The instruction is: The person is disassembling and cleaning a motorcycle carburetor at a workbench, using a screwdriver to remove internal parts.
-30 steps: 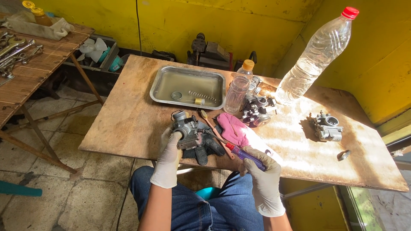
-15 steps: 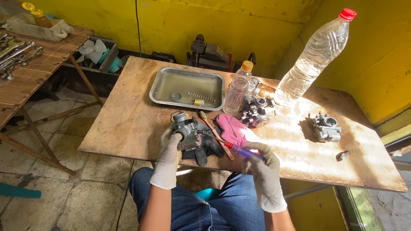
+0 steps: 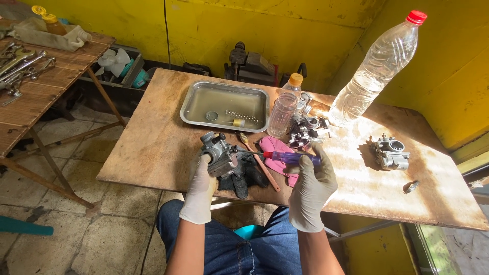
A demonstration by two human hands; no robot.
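Compared with 1 second ago, the right hand (image 3: 311, 188) has lifted off the table edge and swung the screwdriver (image 3: 285, 157) up to level, so its thin shaft now points left and its tip meets the side of the carburetor (image 3: 219, 154); half a second ago the tool was still lower and angled across the pink cloth (image 3: 277, 159). That puts the work at the point of engaging a screw on the carburetor body rather than just picking up the tool, though whether the tip is seated in a slot is too small to tell. The left hand (image 3: 199, 191), in a whitish glove, is closed around the carburetor from below and holds it just above the near edge of the plywood table (image 3: 153, 147), over a pair of dark gloves (image 3: 243, 175). The right hand, also gloved, is closed on the screwdriver's purple and red handle. The carburetor is a grey cast-metal body, dull and grimy, with a round bore on top and small fittings sticking out. Behind it sit a steel tray (image 3: 189, 104) holding cloudy liquid, a spring and small parts, a small orange-capped bottle (image 3: 284, 108), a cluster of carburetor pieces (image 3: 305, 130), and a large red-capped clear bottle (image 3: 377, 66). A 2nd carburetor (image 3: 391, 153) rests well apart on the right.
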